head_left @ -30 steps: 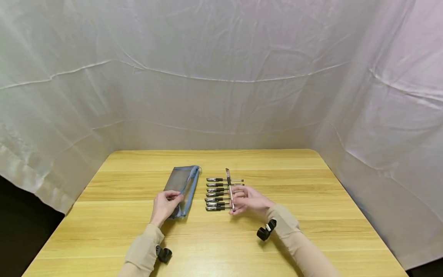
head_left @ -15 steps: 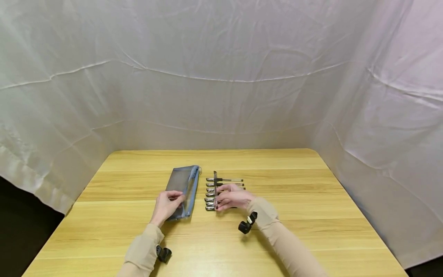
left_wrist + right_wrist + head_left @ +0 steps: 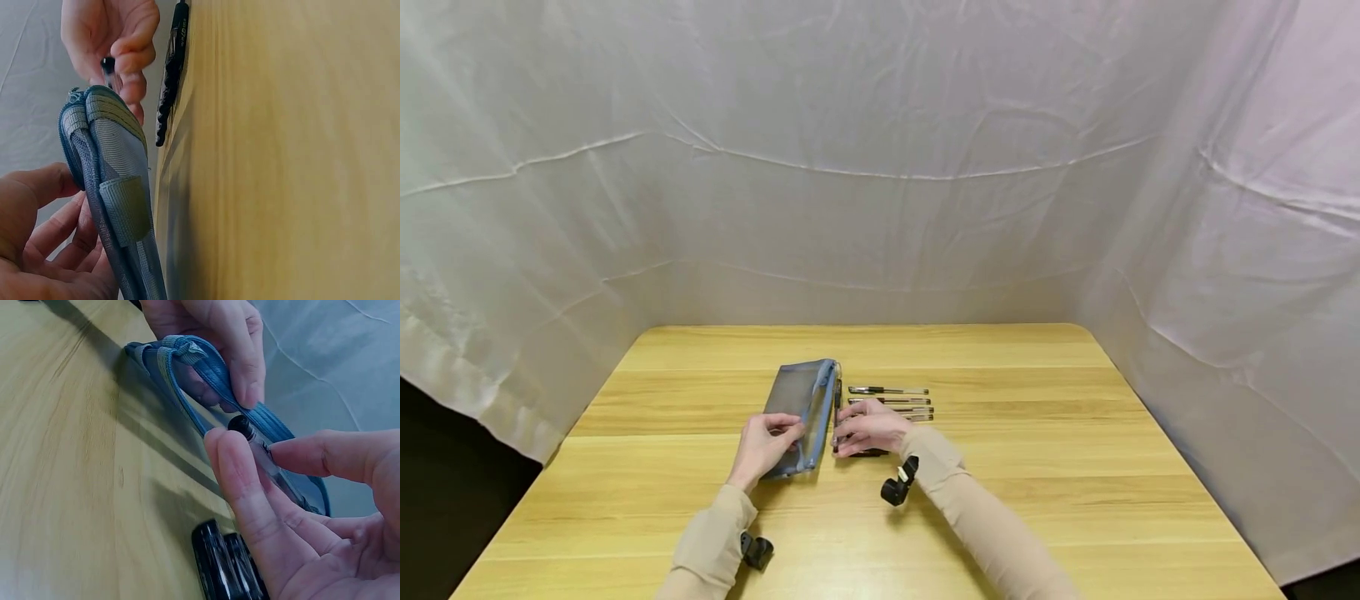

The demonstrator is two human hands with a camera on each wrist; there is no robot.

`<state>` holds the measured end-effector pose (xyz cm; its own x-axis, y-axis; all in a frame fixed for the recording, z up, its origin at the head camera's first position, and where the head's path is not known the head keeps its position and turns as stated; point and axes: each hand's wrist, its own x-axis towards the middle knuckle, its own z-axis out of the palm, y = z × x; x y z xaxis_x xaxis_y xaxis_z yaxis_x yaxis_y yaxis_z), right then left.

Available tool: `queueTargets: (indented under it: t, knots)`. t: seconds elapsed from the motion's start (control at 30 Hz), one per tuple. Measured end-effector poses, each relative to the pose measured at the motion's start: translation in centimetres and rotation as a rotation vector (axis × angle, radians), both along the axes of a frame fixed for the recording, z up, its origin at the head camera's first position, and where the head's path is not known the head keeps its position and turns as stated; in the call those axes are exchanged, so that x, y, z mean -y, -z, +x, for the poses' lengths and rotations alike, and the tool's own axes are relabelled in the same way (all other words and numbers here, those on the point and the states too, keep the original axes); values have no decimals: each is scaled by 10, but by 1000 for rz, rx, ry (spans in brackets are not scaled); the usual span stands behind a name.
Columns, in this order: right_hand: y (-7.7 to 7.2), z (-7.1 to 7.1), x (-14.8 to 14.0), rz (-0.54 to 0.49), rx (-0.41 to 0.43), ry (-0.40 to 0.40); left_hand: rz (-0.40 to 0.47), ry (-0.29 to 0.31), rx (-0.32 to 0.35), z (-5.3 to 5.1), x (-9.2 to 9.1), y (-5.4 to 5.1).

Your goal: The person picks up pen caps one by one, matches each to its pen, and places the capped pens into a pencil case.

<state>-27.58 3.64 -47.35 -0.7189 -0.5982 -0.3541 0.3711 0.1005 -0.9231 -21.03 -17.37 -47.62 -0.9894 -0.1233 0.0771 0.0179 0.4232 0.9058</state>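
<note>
The left hand (image 3: 764, 448) pinches the edge of a blue mesh zip pouch (image 3: 787, 388), whose zipper side gapes open in the right wrist view. Between thumb and fingers the right hand (image 3: 872, 428) holds a pen (image 3: 838, 400), lengthwise beside the pouch's open edge. In the right wrist view the pen's dark end (image 3: 239, 424) lies at the pouch mouth (image 3: 215, 369); how far it reaches inside I cannot tell. Several clear pens with black grips (image 3: 887, 390) lie in a row under and behind the right hand, partly hidden by it.
The wooden table (image 3: 1037, 500) has grey-white fabric (image 3: 880, 208) hanging behind it and at both sides. A black camera sits on each wrist, the left one (image 3: 756, 551) low over the table and the right one (image 3: 899, 481) beside the sleeve.
The right hand has moved left with its pen, from over the row of pens to the pouch's open edge. The left hand and pouch have shifted only slightly.
</note>
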Motion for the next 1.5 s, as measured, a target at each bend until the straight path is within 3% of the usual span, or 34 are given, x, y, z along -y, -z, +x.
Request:
queueTargets:
  t: [0.23,0.37,0.6,0.83,0.93,1.13,1.5]
  knots:
    - [0,0,11,-50,-48,-33,29,2,7,0,1,2]
    - [-1,0,16,-8,-67,-3,38,4,9,-1,1,1]
    - [-7,4,23,300,-314,135,59,12,14,0,2,2]
    - [-4,-9,39,654,-500,137,64,12,27,1,2,1]
    - [-4,-12,46,728,-543,141,73,16,35,2,2,1]
    - [-5,-13,52,695,-464,188,98,36,27,3,1,-1]
    - [-9,-8,43,401,-337,191,131,35,43,5,2,-1]
